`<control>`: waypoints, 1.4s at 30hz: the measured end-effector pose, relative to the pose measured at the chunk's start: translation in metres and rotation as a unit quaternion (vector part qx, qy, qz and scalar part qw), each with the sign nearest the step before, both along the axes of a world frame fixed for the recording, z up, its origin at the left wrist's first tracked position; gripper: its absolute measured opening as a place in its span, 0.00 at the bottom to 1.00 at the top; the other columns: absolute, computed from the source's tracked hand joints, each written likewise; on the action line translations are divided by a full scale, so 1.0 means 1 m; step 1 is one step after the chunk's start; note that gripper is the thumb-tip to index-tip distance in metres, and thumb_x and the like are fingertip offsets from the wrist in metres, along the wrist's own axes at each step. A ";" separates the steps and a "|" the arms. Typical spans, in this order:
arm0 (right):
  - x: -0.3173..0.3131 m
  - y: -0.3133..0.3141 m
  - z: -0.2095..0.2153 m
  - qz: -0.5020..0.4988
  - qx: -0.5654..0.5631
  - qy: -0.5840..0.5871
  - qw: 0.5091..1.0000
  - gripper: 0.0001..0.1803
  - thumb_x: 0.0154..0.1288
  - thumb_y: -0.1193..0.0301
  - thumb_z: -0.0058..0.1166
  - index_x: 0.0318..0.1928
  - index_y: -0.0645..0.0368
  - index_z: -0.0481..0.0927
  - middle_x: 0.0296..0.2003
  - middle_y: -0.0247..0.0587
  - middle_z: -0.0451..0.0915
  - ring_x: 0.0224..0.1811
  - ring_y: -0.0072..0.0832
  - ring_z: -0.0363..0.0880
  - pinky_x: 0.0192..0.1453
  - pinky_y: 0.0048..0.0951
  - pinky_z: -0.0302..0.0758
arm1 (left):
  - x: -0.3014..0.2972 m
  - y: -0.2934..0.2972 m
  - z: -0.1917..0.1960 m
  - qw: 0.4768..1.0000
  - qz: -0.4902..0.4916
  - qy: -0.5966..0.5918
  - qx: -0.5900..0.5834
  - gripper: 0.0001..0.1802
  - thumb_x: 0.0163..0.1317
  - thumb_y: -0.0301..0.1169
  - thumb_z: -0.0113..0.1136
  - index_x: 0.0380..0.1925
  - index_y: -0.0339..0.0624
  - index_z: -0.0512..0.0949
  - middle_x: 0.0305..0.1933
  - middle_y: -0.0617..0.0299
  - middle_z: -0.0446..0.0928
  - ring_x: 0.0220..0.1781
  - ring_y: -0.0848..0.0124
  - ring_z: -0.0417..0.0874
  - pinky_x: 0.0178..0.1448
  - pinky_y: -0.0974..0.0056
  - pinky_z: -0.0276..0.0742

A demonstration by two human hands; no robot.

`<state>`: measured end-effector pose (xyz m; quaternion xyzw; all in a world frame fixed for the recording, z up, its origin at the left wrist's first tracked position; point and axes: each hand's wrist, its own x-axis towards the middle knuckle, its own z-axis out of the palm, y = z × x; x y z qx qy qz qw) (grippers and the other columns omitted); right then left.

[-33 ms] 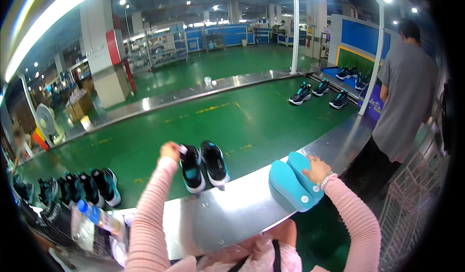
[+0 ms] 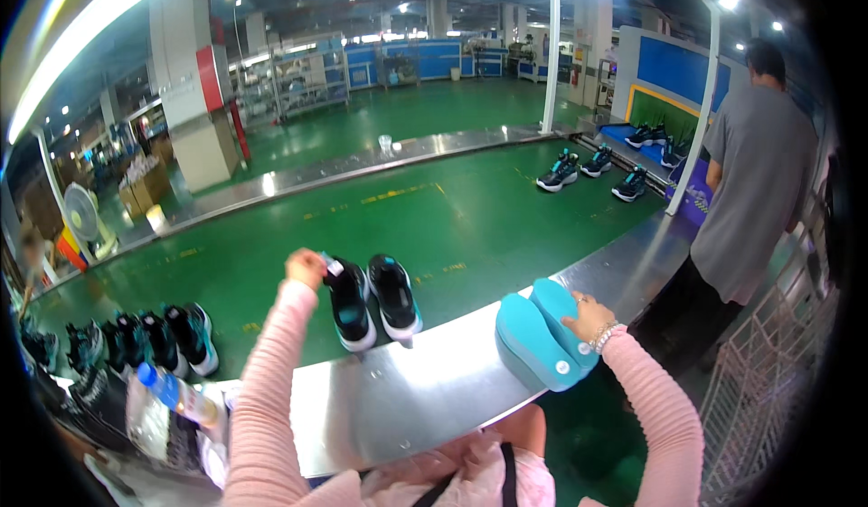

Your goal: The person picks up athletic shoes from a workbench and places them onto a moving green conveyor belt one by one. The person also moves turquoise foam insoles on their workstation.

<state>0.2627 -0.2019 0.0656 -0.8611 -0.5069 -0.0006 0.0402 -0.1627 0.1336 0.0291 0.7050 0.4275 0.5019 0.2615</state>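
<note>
A pair of black sneakers with teal trim and white soles stands at the belt's near edge, heels toward me: the left sneaker [image 2: 351,306] and the right sneaker [image 2: 394,297]. My left hand [image 2: 306,268] is closed in a pinch at the left sneaker's tongue, beside a small white label; the fingertips are partly hidden. To the right, thick teal insoles [image 2: 532,337] lie side by side on the metal ledge [image 2: 389,408], each with a round white mark at the near end. My right hand [image 2: 589,317], wearing a ring and a bracelet, is closed over the right-hand insoles.
More sneakers [image 2: 190,337] line the left of the green belt [image 2: 262,281]. Several others [image 2: 557,173] are at the far right. A blue-capped bottle [image 2: 176,394] lies near my left arm. A person in grey [image 2: 758,164] stands by a wire rack [image 2: 759,399] on the right.
My view has shifted slightly, so most things sit a little higher and farther left. Both hands keep their holds, the left at the sneaker's tongue, the right on the insoles.
</note>
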 end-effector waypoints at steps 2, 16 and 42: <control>0.024 -0.009 -0.022 -0.003 -0.037 0.035 0.999 0.33 0.54 0.54 0.49 0.58 0.57 0.60 0.42 0.52 0.74 0.44 0.42 0.75 0.48 0.37 0.71 | -0.020 -0.036 0.061 0.964 -0.105 -0.223 -0.104 0.06 0.58 0.31 0.52 0.28 0.41 0.70 0.22 0.58 0.76 0.21 0.69 0.79 0.21 0.69 0.74; 0.013 -0.014 0.004 -0.023 -0.082 0.050 0.995 0.43 0.50 0.50 0.52 0.61 0.60 0.52 0.38 0.54 0.77 0.40 0.44 0.77 0.44 0.39 0.72 | -0.412 -0.299 0.077 0.750 0.539 0.381 0.045 0.06 0.51 0.27 0.55 0.29 0.38 0.71 0.27 0.49 0.76 0.31 0.51 0.77 0.36 0.55 0.70; -0.154 0.194 0.033 0.188 -0.138 0.506 0.831 0.11 0.57 0.59 0.46 0.39 0.44 0.75 0.21 0.30 0.76 0.16 0.18 0.69 0.16 0.18 0.62 | -0.032 -0.220 0.157 0.909 0.230 0.004 0.348 0.03 0.56 0.23 0.52 0.29 0.35 0.74 0.30 0.60 0.74 0.32 0.74 0.73 0.38 0.71 0.70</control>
